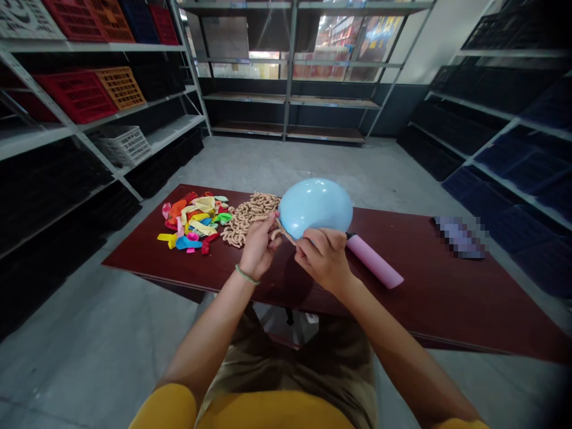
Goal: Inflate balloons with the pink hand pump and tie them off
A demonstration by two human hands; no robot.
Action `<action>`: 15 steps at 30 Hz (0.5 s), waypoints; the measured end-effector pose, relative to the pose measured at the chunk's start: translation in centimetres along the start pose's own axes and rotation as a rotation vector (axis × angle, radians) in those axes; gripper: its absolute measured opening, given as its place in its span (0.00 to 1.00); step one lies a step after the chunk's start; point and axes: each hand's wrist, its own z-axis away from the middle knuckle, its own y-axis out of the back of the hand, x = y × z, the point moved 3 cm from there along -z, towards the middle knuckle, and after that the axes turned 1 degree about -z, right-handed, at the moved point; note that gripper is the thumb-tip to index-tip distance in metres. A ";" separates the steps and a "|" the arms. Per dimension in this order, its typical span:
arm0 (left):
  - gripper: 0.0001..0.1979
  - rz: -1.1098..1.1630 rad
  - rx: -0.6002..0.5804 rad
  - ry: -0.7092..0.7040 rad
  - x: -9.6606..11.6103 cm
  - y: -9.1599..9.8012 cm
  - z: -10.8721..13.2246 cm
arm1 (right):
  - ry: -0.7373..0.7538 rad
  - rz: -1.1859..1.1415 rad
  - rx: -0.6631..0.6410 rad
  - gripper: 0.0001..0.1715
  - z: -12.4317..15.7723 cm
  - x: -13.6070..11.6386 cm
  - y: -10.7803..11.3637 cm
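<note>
Yellow shirt [268,412] foremost, left hand [259,247] pinches narrowly, nearer right hand [328,262] grips the inflated blue balloon [315,204], one o'clock, long axis nine-to-three.

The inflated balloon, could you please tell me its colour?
The inflated balloon is light blue, showing best in the head view.

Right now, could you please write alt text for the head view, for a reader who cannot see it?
A person's left hand and right hand hold an inflated blue balloon and a tan curved piece over a dark red table. Limp colourful balloons and a heap of tan pieces lie left; a pink cylinder lies right.
</note>
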 end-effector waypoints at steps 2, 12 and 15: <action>0.14 -0.005 0.013 -0.025 0.1 0.1 0.0 | -0.007 -0.034 0.005 0.03 0.3 0.1 -0.1; 0.15 -0.036 0.030 -0.044 -0.7 1.0 -0.3 | -0.066 -0.157 -0.061 0.08 1.7 0.5 -1.0; 0.14 -0.017 -0.017 -0.049 -0.6 0.8 -0.5 | -0.077 -0.116 -0.050 0.06 0.7 1.3 -0.7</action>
